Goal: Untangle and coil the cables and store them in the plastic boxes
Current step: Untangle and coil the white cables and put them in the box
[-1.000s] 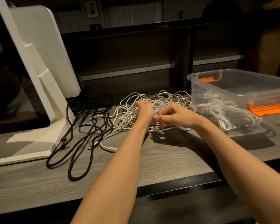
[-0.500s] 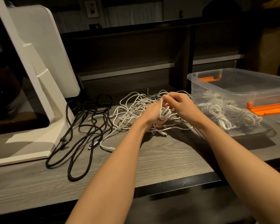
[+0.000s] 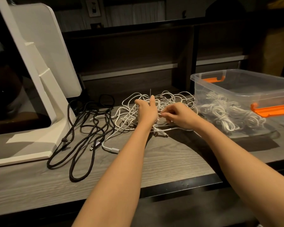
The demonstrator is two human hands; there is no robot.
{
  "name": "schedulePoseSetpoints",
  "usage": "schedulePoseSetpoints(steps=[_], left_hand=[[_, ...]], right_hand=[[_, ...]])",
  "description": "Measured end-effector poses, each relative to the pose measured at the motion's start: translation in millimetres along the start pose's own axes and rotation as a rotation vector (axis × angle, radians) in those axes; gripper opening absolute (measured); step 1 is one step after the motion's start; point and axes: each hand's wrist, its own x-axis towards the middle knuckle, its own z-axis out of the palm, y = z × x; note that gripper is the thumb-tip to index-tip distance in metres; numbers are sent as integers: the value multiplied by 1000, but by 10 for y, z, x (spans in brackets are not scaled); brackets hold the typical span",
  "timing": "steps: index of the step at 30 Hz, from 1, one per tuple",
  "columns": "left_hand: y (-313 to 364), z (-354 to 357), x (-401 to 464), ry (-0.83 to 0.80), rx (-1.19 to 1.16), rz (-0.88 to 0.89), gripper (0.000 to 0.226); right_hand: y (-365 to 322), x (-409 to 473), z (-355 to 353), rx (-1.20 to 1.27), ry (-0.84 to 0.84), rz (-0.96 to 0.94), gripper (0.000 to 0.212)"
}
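The person is reaching with both hands into the tangle of white cables [image 3: 169, 102], which is lying on the grey wooden table [image 3: 162, 161] between the black cables [image 3: 82, 128] and the clear plastic box [image 3: 246, 86]. The left hand [image 3: 147, 110] is resting on the tangle with its fingers stretched forward, its grip released. The right hand [image 3: 179, 116] is curling its fingers around a white strand and seems to be pinching it, though the strand is partly hidden there. The plastic box, with orange latches [image 3: 272, 109], is standing at the right and is already holding coiled white cables [image 3: 226, 112]. A white stand [image 3: 39, 76] is standing at the left, touching the black cables.
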Motion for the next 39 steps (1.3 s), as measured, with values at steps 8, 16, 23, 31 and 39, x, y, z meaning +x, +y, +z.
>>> schedulePoseSetpoints(steps=[8, 16, 23, 31, 39], left_hand=[[-40, -31, 33, 37, 232, 127, 20], [21, -60, -55, -276, 178, 231, 17], [98, -72, -64, -296, -179, 19, 42], [60, -155, -89, -510, -142, 13, 26], [17, -86, -37, -365, -213, 14, 26]], right_hand=[[-76, -63, -46, 89, -13, -102, 20], [33, 19, -31, -9, 366, -160, 18], [121, 57, -31, 289, 255, 130, 9], [80, 32, -23, 301, 180, 237, 14], [-52, -54, -34, 371, 97, 97, 18]])
